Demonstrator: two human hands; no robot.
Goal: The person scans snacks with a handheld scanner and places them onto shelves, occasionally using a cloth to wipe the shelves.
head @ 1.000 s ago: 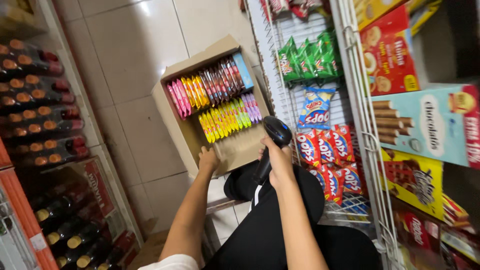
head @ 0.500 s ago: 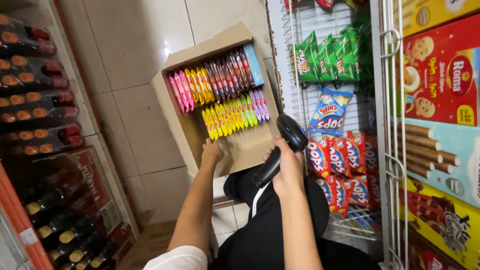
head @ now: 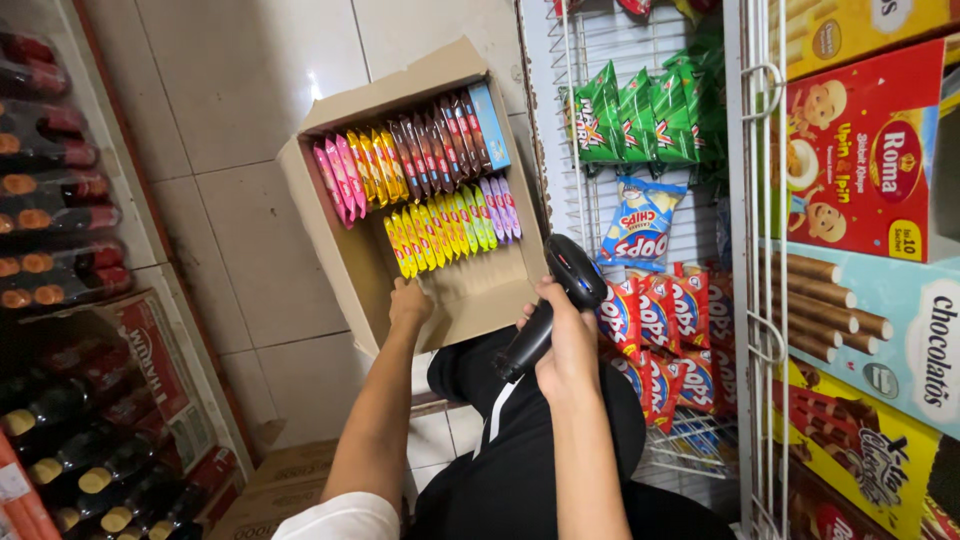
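An open cardboard box (head: 330, 215) rests on my lap, filled with two rows of upright snack packets (head: 425, 180) in pink, yellow, brown, purple and blue. My left hand (head: 410, 303) grips the box's near edge at the bare part of its floor. My right hand (head: 562, 335) holds a black handheld barcode scanner (head: 555, 300) by its handle. The scanner's head points up toward the box's right side, close to its corner. My legs in black trousers (head: 540, 450) lie under the box.
A white wire rack (head: 740, 260) stands to the right with green, blue and red snack bags (head: 660, 330). Big biscuit boxes (head: 870, 160) fill the far right shelves. Dark bottles (head: 60, 200) line shelves on the left. Pale floor tiles lie ahead, a carton below left.
The view has shifted, so the box and rack sit further right and lower in frame. Both hands keep their hold; the scanner has moved slightly closer to the box.
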